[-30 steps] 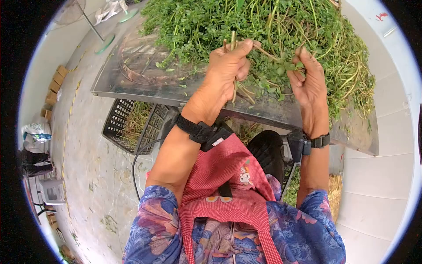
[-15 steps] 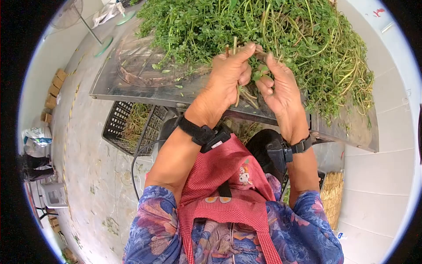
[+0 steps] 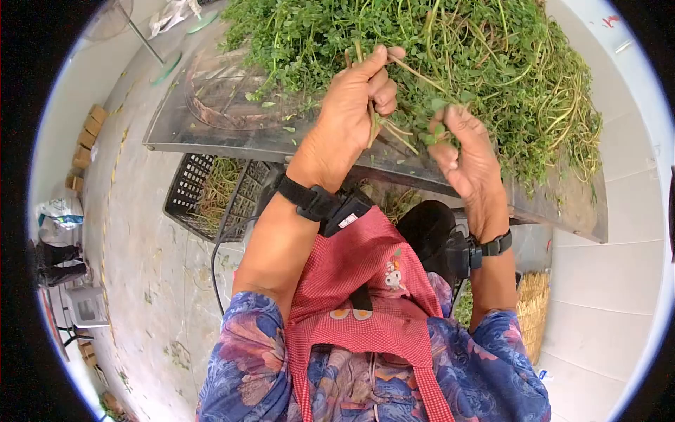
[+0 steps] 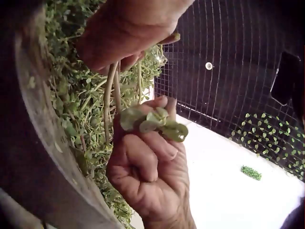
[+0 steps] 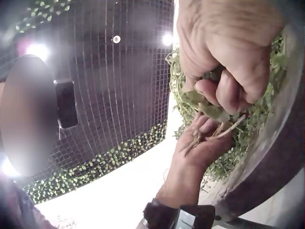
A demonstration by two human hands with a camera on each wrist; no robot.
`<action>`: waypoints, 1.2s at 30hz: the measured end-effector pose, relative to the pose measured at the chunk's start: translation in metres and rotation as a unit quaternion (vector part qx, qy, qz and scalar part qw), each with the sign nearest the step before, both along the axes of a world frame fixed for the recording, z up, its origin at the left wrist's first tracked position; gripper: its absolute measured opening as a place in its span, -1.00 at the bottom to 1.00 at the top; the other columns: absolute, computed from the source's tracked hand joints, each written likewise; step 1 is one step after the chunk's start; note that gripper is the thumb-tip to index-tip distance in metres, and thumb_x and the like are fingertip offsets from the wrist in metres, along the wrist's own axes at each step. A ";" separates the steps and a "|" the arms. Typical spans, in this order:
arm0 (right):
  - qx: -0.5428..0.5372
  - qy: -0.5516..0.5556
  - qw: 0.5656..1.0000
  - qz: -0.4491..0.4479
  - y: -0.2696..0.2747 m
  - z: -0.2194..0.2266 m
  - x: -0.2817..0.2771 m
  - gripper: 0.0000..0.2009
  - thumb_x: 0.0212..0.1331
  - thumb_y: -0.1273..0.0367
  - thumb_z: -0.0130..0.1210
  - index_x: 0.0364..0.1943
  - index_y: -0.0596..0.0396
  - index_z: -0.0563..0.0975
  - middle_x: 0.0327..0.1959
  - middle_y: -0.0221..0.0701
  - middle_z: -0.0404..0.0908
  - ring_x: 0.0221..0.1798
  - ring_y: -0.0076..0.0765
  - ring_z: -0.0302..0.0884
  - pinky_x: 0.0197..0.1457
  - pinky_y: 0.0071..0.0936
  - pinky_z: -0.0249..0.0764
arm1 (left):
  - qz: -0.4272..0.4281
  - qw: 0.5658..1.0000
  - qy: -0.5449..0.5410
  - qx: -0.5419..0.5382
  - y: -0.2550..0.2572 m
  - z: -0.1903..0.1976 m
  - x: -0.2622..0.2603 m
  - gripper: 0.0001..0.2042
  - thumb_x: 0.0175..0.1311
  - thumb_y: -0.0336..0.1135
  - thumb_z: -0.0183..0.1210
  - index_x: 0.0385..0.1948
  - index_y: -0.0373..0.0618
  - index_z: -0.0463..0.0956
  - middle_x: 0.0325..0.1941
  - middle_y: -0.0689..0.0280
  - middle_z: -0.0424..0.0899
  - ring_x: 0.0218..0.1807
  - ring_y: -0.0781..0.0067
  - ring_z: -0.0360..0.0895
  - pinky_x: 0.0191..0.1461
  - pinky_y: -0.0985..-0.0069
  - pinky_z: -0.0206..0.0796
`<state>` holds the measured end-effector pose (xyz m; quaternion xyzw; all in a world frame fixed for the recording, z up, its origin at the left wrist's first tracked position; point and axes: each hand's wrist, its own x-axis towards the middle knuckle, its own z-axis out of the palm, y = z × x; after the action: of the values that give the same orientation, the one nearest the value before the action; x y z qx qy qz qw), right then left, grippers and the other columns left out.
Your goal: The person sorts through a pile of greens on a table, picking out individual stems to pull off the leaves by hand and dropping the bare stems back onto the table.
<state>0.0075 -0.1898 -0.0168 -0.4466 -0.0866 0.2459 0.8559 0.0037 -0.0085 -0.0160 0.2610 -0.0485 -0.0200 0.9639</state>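
My left hand [image 3: 358, 95] grips several thick, pale stems [image 3: 374, 126] at the table's near edge, their ends poking out above and below the fist. One long stem [image 3: 422, 76] runs from its thumb toward my right hand [image 3: 467, 144]. That hand pinches the stem's leafy green end between thumb and curled fingers. In the left wrist view, small round leaves [image 4: 155, 124] stick out over the right fingers. The right wrist view has the left hand's stem ends [image 5: 224, 131] just below the right hand. A big heap of leafy green stems [image 3: 422, 42] lies behind both hands.
The heap covers much of the dark table [image 3: 232, 141], with loose leaves near its front edge. Below stands a black plastic crate [image 3: 190, 190] holding cut stems. A woven straw basket [image 3: 534, 309] is at the lower right, beside a white wall [image 3: 590, 302].
My right hand first came in left to the left hand, then drew back right and slightly down, with a stem now stretched between them. The left hand shifted slightly left and up, still gripping stems.
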 end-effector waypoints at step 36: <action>-0.092 -0.058 0.994 0.032 -0.021 0.023 0.016 -0.62 0.15 0.37 0.10 0.02 0.28 0.37 -0.56 -0.49 0.42 -0.73 -0.76 0.14 -0.77 -0.83 0.02 | 0.025 0.998 -0.045 0.019 -0.011 0.013 -0.006 -0.76 0.35 -0.20 -0.08 -0.32 -0.21 0.38 -0.73 0.50 0.11 -0.70 0.66 0.08 -0.74 0.71 -0.06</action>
<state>0.0239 -0.2103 0.0066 -0.5337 -0.1275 0.2537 0.7966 -0.0018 -0.0191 -0.0031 0.2811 -0.0851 0.0151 0.9558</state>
